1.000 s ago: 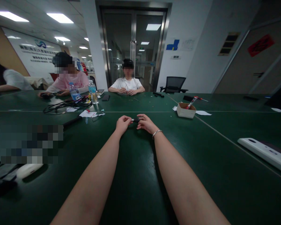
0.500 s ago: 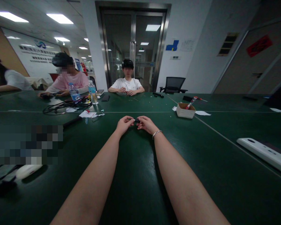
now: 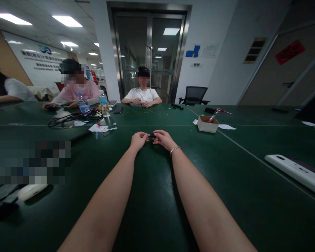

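Both my arms stretch out over a dark green table (image 3: 152, 196). My left hand (image 3: 138, 140) and my right hand (image 3: 163, 139) meet at the middle of the table, fingers curled. Between their fingertips they pinch a small dark object (image 3: 152, 134) with a pale tip toward the left hand; it is too small to name. A thin silver bracelet (image 3: 174, 149) circles my right wrist.
A small cardboard box (image 3: 208, 124) with a red-handled tool stands to the right. A white flat device (image 3: 295, 169) lies at the right edge. Cables (image 3: 70, 118), water bottles (image 3: 104, 103) and papers sit at the left. A white mouse (image 3: 31, 190) lies near left. Three people sit across the table.
My hands have drawn slightly closer together over the small object. Little else has moved.
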The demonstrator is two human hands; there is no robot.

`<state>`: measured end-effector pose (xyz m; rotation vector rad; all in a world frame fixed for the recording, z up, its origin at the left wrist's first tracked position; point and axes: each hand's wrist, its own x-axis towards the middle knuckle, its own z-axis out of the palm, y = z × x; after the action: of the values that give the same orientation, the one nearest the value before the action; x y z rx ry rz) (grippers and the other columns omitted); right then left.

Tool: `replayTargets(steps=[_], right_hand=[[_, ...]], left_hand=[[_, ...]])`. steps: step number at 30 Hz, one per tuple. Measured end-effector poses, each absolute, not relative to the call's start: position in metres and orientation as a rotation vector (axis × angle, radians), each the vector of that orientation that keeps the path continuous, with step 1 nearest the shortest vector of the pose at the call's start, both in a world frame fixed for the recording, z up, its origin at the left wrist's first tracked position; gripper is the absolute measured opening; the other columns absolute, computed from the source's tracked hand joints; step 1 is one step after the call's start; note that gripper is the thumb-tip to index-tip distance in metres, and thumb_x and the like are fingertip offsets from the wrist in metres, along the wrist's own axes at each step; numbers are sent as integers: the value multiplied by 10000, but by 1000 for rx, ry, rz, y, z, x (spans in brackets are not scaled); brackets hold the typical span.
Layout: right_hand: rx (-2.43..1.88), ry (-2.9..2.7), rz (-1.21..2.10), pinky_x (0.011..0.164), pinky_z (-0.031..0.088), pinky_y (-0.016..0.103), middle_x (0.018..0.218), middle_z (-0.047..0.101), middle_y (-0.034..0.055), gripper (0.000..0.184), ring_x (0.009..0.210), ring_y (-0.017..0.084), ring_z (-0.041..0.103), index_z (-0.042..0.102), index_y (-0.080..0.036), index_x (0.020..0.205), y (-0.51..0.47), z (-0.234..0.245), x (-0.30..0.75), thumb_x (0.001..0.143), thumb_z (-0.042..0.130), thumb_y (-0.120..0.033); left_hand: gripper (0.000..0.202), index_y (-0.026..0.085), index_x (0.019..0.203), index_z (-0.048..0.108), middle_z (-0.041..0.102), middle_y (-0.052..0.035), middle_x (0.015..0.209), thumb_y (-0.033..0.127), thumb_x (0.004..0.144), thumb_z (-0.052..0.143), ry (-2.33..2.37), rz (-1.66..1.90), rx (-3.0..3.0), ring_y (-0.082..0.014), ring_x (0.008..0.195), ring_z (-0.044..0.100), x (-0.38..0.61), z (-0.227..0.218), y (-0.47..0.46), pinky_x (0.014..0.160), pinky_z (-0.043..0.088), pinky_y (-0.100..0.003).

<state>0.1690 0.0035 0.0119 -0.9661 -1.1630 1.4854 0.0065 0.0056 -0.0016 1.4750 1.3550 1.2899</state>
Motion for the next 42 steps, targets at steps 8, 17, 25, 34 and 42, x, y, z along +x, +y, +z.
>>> replayTargets(steps=[8, 17, 25, 34, 42], right_hand=[[-919, -1116, 1498, 540, 601, 245, 609, 615, -17, 117, 482, 84, 605, 557, -164, 943, 3, 12, 172, 856, 551, -85], [-870, -1229, 1547, 577, 606, 255, 633, 636, -18, 172, 499, 89, 627, 567, -159, 957, 2, 10, 173, 819, 615, -66], [-841, -1261, 1539, 593, 600, 253, 675, 651, -7, 189, 522, 92, 636, 580, -161, 961, 1, 9, 175, 807, 618, -57], [-785, -1288, 1549, 596, 602, 249, 681, 661, -10, 196, 516, 87, 638, 585, -158, 952, 4, 5, 177, 788, 663, -83], [-776, -1314, 1548, 612, 599, 253, 672, 654, -10, 222, 545, 98, 648, 596, -165, 966, 5, 3, 178, 775, 673, -84]], left_hand=[[243, 159, 671, 660, 662, -34, 609, 389, 748, 643, 1359, 1350, 1372, -133, 550, 593, 2, 4, 3, 596, 437, -251], [243, 179, 643, 646, 645, -26, 590, 390, 762, 628, 1385, 1288, 1478, -136, 511, 569, 4, 3, 1, 569, 427, -266], [321, 177, 591, 625, 607, -20, 537, 423, 794, 586, 1439, 1237, 1508, -130, 471, 523, 4, 13, -10, 533, 400, -270], [415, 172, 570, 591, 564, 0, 502, 497, 814, 504, 1517, 1179, 1609, -110, 449, 491, 4, 11, -9, 505, 374, -247], [464, 171, 544, 584, 555, -5, 484, 512, 832, 456, 1564, 1140, 1582, -105, 415, 477, 6, 8, -6, 489, 375, -247]])
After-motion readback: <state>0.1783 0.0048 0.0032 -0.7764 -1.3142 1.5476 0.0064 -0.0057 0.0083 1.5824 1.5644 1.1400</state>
